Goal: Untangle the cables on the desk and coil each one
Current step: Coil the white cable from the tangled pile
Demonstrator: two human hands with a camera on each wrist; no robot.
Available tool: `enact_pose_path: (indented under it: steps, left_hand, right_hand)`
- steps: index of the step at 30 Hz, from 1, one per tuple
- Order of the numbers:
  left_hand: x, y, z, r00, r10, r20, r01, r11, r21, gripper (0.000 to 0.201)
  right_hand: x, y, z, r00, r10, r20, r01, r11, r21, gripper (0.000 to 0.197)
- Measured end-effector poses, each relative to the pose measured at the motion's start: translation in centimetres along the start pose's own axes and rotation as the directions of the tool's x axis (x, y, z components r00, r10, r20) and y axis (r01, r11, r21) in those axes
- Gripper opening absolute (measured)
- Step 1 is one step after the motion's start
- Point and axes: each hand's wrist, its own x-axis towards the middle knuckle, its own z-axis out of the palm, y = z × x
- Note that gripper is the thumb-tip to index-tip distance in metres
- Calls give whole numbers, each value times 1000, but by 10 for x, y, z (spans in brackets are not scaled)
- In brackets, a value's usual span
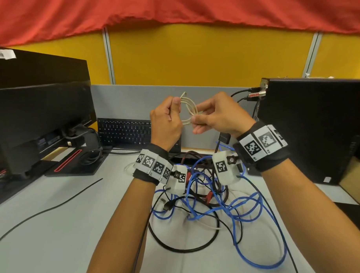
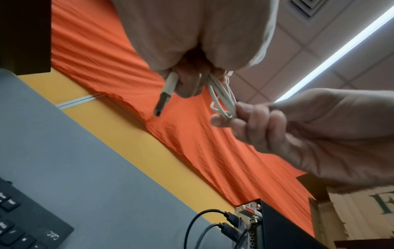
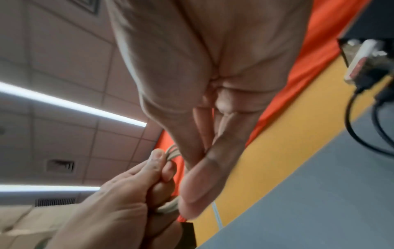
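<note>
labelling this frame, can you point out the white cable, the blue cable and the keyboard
white cable [image 1: 189, 109]: head view, on the coiled loops.
blue cable [image 1: 256, 199]: head view, on a loop in the tangle.
keyboard [image 1: 124, 131]: head view, on its keys.

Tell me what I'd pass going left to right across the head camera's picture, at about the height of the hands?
Black monitor → keyboard → left hand gripping the white cable → right hand pinching the same coil → plugs in the black computer case.

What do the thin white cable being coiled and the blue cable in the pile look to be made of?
Thin white cable: likely soft matte plastic or rubber jacket; it bends into tight small loops between left hand and right hand. Blue cable: seemingly smooth, slightly glossy plastic jacket, stiffer; it lies in wide springy loops.
</note>
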Motion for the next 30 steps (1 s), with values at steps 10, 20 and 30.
enact_pose_path:
  steps: [10,20,30]
  left_hand:
    - [11,-25,-19,979,-193,-62,183,973,-141,37]
    - [3,-5,5,934,-349,80,326,736,-594,37]
    - [1,0,6,937,-332,107,328,735,-593,35]
  right_hand:
    - [3,3,-15,956,-247,-156,146,867,-477,7]
    - [11,29,2,934,-144,-327,121,988,-92,11]
    - [4,21,0,978,-133,-162,139,990,25,11]
